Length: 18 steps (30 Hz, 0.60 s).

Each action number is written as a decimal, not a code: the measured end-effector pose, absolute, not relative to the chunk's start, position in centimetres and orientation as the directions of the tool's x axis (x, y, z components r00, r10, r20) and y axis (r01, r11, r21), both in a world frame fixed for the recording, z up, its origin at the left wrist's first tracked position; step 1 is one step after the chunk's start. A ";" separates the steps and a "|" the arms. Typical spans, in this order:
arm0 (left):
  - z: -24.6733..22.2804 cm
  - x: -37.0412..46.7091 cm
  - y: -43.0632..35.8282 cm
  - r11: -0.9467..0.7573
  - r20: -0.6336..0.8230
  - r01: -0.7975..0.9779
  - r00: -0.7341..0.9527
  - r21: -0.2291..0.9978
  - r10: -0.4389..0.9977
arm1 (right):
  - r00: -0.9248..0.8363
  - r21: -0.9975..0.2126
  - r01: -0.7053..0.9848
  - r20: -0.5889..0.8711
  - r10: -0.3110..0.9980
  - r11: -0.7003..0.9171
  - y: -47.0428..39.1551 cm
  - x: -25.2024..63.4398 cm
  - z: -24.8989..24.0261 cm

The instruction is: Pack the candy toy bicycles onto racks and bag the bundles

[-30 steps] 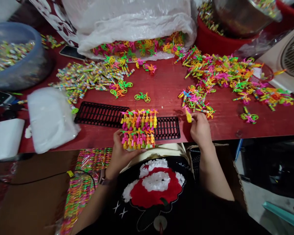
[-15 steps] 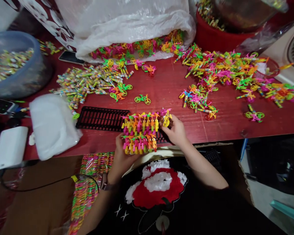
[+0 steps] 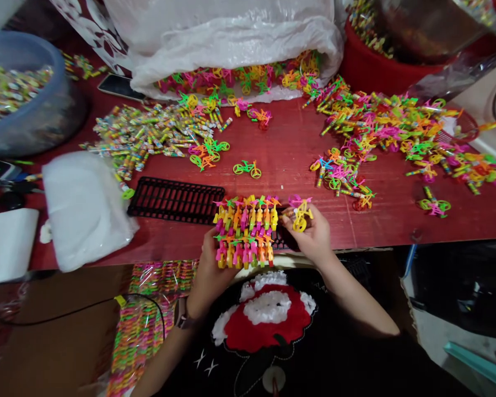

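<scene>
My left hand (image 3: 213, 264) is wrapped round the lower left of a black slotted rack (image 3: 281, 239) whose left part carries rows of colourful toy bicycles (image 3: 246, 229). Most of the rack is hidden behind the toys. Just right of the rows, my right hand (image 3: 316, 234) pinches a yellow and pink toy bicycle (image 3: 301, 214) between thumb and fingers. A second black slotted rack (image 3: 176, 199) lies flat on the table beyond my left hand. One green and orange toy bicycle (image 3: 248, 169) lies alone ahead of my hands.
Printed candy tubes (image 3: 149, 135) are heaped at left, beside a blue tub (image 3: 62, 82) of small pieces. Bicycles and tubes pile up at right (image 3: 380, 127). A white sack (image 3: 231, 49) spills bicycles at the back. A white plastic packet (image 3: 86, 209) and power bank (image 3: 10, 245) lie near the left edge.
My right hand has moved slightly right and away from the filled rows, still with the yellow and pink toy bicycle. The rack in my left hand sits slightly lower and further right in view.
</scene>
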State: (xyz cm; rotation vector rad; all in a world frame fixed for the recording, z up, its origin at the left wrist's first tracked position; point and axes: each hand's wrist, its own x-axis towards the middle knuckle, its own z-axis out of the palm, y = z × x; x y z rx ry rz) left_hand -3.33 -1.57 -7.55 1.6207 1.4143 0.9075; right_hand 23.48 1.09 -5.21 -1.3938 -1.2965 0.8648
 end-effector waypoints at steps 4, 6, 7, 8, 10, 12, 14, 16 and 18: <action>-7.7 -3.2 -1.4 -0.096 0.055 0.473 0.100 0.876 0.993 | 0.021 -0.970 0.242 0.023 1.000 0.017 -0.8 23.8 -4.4; -7.8 -3.2 -1.4 -0.102 0.059 0.475 0.103 0.874 0.993 | -0.057 -0.960 0.274 0.040 0.998 0.055 -1.7 23.8 -4.6; -7.8 -3.2 -1.4 -0.102 0.058 0.474 0.108 0.874 0.993 | -0.075 -0.948 0.306 0.073 0.995 0.092 -2.0 23.7 -4.8; -7.9 -3.2 -1.4 -0.103 0.056 0.475 0.111 0.874 0.992 | -0.084 -0.929 0.345 0.112 0.990 0.135 -2.3 23.7 -5.1; -8.0 -3.2 -1.5 -0.106 0.058 0.479 0.115 0.871 0.992 | -0.103 -0.878 0.426 0.192 0.976 0.217 -2.6 23.5 -5.5; -8.3 -3.4 -1.5 -0.109 0.061 0.487 0.112 0.867 0.992 | -0.132 -0.825 0.481 0.265 0.955 0.295 -2.5 23.4 -5.8; -8.5 -3.5 -1.6 -0.104 0.059 0.492 0.107 0.864 0.993 | -0.179 -0.773 0.502 0.346 0.921 0.388 -2.4 23.4 -6.0; -8.7 -3.6 -1.6 -0.092 0.047 0.491 0.103 0.866 0.994 | -0.222 -0.733 0.504 0.401 0.889 0.457 -2.3 23.3 -6.1; -8.7 -3.6 -1.6 -0.080 0.035 0.490 0.101 0.868 0.994 | -0.245 -0.714 0.504 0.421 0.873 0.485 -2.2 23.2 -6.1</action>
